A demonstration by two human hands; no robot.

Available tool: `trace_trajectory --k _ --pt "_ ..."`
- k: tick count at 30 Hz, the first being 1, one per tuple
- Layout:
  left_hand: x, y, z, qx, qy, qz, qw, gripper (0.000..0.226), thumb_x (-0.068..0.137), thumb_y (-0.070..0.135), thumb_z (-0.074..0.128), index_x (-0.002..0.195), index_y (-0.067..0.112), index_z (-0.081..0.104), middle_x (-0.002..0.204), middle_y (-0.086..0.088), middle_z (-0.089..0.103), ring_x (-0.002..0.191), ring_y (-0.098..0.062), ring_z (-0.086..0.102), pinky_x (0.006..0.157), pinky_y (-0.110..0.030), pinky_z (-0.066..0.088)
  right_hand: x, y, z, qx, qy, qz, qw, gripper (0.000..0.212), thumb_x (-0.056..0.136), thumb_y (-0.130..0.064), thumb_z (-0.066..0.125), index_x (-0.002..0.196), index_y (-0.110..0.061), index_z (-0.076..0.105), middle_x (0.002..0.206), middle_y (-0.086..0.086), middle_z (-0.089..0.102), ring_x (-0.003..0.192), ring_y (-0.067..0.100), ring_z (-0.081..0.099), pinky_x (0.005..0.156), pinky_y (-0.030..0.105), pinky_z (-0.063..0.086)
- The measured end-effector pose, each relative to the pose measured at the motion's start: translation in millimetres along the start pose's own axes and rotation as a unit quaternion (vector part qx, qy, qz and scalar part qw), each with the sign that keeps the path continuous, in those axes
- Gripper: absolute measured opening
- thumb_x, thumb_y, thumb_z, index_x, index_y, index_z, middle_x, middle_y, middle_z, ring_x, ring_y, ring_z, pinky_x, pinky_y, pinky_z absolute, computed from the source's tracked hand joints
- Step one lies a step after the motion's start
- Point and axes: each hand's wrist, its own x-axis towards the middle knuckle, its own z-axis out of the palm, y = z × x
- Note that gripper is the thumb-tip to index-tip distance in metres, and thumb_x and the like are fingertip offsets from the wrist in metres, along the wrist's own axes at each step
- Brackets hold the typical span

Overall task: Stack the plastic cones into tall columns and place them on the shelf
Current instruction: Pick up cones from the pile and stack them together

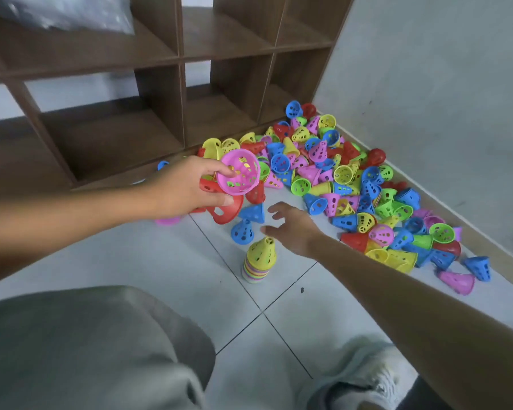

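My left hand (190, 187) grips a pink cone (240, 172) at frame centre; my right hand (293, 229) hovers open-fingered. I should drop it squarely, mouth down, onto the yellow-topped stack (259, 259) on the floor just below centre.

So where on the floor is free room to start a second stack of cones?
Bare tile lies left of the stack, between it and the knee, and also in front of it toward the shoe. The cone pile by the wall is crowded. Between both hands, left hand and right hand, loose blue cones stand.
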Motion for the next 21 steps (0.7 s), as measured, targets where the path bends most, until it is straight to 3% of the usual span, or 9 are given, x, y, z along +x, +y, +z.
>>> trace_trajectory --k 3,5,7,8,10,12,15,19,21 --pt "15.1 28.1 -11.7 0.015 -0.002 0.019 1.000 0.050 0.079 0.039 0.084 0.125 0.032 0.069 0.107 0.028 0.063 0.097 0.010 0.061 0.074 -0.005 0.044 -10.8 -13.2 -28.4 0.270 0.043 0.028 0.961 0.033 0.099 -0.038 0.061 0.124 -0.017 0.059 0.115 0.004 0.067 0.104 0.032 0.068 0.088 0.040 0.058" --pt "29.2 52.5 -20.8 0.035 -0.026 0.039 0.998 0.051 0.079 0.042 0.084 0.127 0.034 0.068 0.116 0.023 0.067 0.104 0.000 0.065 0.080 -0.013 0.051 -19.4 -22.7 -54.8 0.433 0.027 0.051 0.900 0.039 0.103 -0.041 0.054 0.129 -0.012 0.057 0.120 0.012 0.068 0.104 0.033 0.071 0.089 0.039 0.060" --pt "44.1 76.8 -29.5 0.056 -0.049 0.059 0.995 0.051 0.080 0.044 0.083 0.128 0.036 0.067 0.120 0.021 0.068 0.096 -0.004 0.070 0.079 -0.023 0.058 -25.8 -30.4 -80.6 0.537 -0.017 0.054 0.842 0.051 0.101 -0.052 0.049 0.134 -0.014 0.055 0.124 0.014 0.067 0.101 0.031 0.073 0.087 0.038 0.061" --pt "51.2 89.0 -32.5 0.074 -0.056 0.073 0.993 0.051 0.080 0.044 0.082 0.128 0.036 0.067 0.118 0.022 0.067 0.091 -0.001 0.069 0.078 -0.019 0.057 -28.4 -33.6 -91.7 0.570 -0.038 0.048 0.819 0.058 0.099 -0.059 0.047 0.135 -0.013 0.055 0.126 0.016 0.066 0.101 0.031 0.073 0.088 0.040 0.060" --pt "62.4 113.4 -36.3 0.124 -0.067 0.100 0.985 0.052 0.080 0.043 0.083 0.129 0.034 0.067 0.114 0.021 0.066 0.087 0.009 0.063 0.075 -0.005 0.047 -33.2 -37.7 -109.7 0.611 -0.064 0.028 0.788 0.068 0.096 -0.066 0.045 0.135 -0.012 0.058 0.126 0.018 0.065 0.105 0.033 0.071 0.094 0.044 0.058" --pt "68.6 136.1 -37.5 0.163 -0.088 0.122 0.975 0.049 0.081 0.042 0.082 0.127 0.033 0.067 0.103 0.024 0.066 0.087 0.008 0.062 0.070 -0.006 0.045 -38.2 -40.5 -124.1 0.635 -0.076 0.012 0.769 0.064 0.097 -0.064 0.048 0.135 -0.014 0.060 0.121 0.017 0.067 0.103 0.033 0.071 0.094 0.044 0.058" --pt "69.9 159.5 -36.4 0.170 -0.095 0.134 0.972 0.042 0.081 0.039 0.083 0.119 0.032 0.067 0.091 0.026 0.062 0.083 0.013 0.059 0.065 -0.008 0.041 -45.0 -38.4 -141.5 0.636 -0.082 0.011 0.767 0.054 0.100 -0.054 0.054 0.137 -0.014 0.059 0.117 0.015 0.071 0.102 0.031 0.071 0.095 0.042 0.057" --pt "67.4 170.9 -32.1 0.134 -0.074 0.118 0.981 0.038 0.081 0.034 0.083 0.106 0.032 0.054 0.104 0.013 0.070 0.088 -0.003 0.068 0.075 -0.034 0.058 -50.6 -30.5 -154.2 0.644 -0.081 0.014 0.761 0.043 0.100 -0.047 0.057 0.126 -0.015 0.063 0.111 0.012 0.071 0.095 0.026 0.071 0.090 0.037 0.059" --pt "64.6 170.7 -28.6 0.125 -0.066 0.114 0.983 0.041 0.081 0.034 0.083 0.102 0.032 0.048 0.108 0.011 0.071 0.090 -0.008 0.071 0.075 -0.040 0.061 -47.9 -28.0 -154.8 0.652 -0.082 0.017 0.753 0.035 0.100 -0.043 0.057 0.122 -0.015 0.063 0.111 0.014 0.070 0.098 0.027 0.071 0.093 0.039 0.058"
